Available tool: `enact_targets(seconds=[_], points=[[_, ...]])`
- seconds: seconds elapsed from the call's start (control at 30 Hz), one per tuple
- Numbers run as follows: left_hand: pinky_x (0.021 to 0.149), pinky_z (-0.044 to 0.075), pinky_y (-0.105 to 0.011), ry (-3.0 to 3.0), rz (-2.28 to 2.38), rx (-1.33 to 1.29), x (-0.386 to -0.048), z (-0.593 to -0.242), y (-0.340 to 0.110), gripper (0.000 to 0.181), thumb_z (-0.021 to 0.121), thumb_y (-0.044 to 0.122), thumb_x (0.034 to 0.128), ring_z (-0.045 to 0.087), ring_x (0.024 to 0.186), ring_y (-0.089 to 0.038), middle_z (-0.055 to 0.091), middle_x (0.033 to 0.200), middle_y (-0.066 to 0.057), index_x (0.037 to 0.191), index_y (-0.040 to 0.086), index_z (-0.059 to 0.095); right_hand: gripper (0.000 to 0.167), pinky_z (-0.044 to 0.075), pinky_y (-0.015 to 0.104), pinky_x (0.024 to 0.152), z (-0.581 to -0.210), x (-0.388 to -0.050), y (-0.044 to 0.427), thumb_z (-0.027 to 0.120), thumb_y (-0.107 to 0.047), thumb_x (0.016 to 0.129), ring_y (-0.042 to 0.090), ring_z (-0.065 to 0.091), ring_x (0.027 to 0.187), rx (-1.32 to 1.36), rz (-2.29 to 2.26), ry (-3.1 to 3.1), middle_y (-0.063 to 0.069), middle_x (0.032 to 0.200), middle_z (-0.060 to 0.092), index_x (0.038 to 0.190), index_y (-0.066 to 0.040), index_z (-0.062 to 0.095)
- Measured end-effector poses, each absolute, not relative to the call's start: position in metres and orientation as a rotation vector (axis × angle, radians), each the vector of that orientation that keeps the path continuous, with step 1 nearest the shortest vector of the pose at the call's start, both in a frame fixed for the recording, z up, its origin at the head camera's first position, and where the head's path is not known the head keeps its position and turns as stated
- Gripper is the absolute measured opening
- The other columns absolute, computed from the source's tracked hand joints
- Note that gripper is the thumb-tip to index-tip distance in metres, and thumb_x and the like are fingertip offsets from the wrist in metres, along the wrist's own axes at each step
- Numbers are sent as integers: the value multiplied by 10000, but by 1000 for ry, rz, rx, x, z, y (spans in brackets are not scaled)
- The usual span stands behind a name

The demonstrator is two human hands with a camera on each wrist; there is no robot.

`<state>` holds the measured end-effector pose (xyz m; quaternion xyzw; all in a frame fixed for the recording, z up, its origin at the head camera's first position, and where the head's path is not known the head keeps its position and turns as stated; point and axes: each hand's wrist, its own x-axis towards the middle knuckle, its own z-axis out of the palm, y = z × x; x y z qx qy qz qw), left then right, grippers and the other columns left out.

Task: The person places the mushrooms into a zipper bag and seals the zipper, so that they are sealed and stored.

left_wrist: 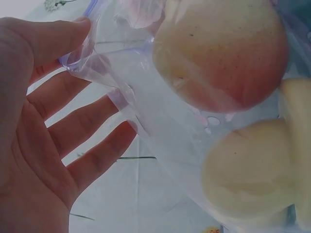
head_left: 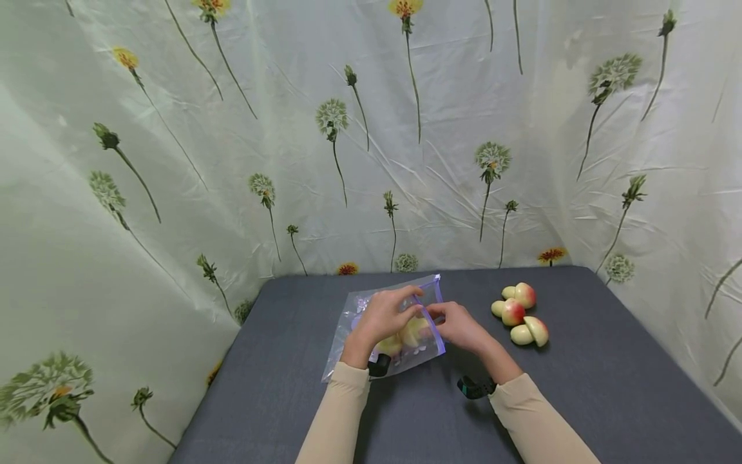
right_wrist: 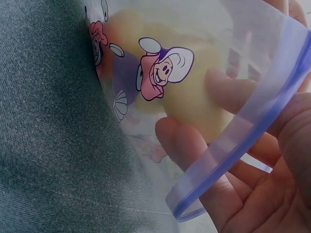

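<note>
In the head view, a clear zip bag (head_left: 348,325) of toy mushrooms (head_left: 390,346) is between a person's left hand (head_left: 385,316) and right hand (head_left: 464,330) over a dark gray table (head_left: 278,386), three loose mushrooms (head_left: 513,312) at right. The left wrist view shows thumb and forefinger pinching the bag's edge; the right wrist view, thumb and finger inside, holding a pale mushroom (right_wrist: 192,104).

The bag (head_left: 346,336) is over the far half of the worktop (head_left: 266,399), with mushrooms (left_wrist: 223,58) inside it. The left grip (head_left: 382,316) is at the bag's opening, which faces right; the right grip (head_left: 460,327) reaches in there from the right, fingers on one mushroom (right_wrist: 194,109). Right of the bag, three loose mushrooms (head_left: 513,312) lie in a far-to-near row. A curtain (head_left: 371,167) hangs behind the far edge and along both sides.
</note>
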<state>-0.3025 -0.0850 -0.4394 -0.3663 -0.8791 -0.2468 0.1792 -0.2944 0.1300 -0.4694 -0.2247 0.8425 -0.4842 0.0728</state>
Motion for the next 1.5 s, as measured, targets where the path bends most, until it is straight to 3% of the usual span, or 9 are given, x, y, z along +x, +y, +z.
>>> enact_targets(seconds=[0.27,0.53,0.83,1.07,1.3,1.5], points=[[534,347,-229,-2462,-716,-1010,-305,-442,-85,237,689,303,980,364,505,-37,705,927,93,1202,222,684,327,549,401,796,-467,-295,132,781,-257,903,265,673,997,-763,-1435,2480,46,1066,729,1171,-78,725],[535,357,-237,-2471,-724,-996,-306,-444,-85,237,678,309,987,374,514,-52,700,928,108,1212,236,680,248,546,372,760,-465,-294,131,739,-217,942,196,700,880,-843,-1411,2404,38,965,751,1114,-39,744],[514,331,-230,-2453,-761,-990,-304,-444,-86,237,688,294,981,336,505,-49,684,896,100,1208,226,681,240,544,348,810,-467,-293,134,674,-172,987,210,692,962,-898,-1425,2289,78,1090,739,1163,-23,741],[501,315,-228,-2486,-748,-964,-301,-445,-87,248,679,295,987,312,483,-43,689,903,98,1229,239,676,196,545,343,774,-473,-295,136,680,-166,981,187,684,869,-922,-1429,2227,61,1001,754,1112,-44,760],[500,320,-232,-2470,-744,-963,-301,-445,-85,251,693,290,978,323,486,-43,701,930,98,1221,231,684,166,542,341,777,-474,-295,137,659,-163,995,199,680,893,-890,-1440,2241,26,1015,749,1098,-93,769],[498,327,-229,-2477,-743,-957,-302,-447,-85,257,690,303,979,329,474,-37,711,967,99,1224,226,689,198,553,341,760,-476,-293,138,633,-158,1011,212,680,904,-836,-1495,2245,59,1049,744,1136,-64,754]])
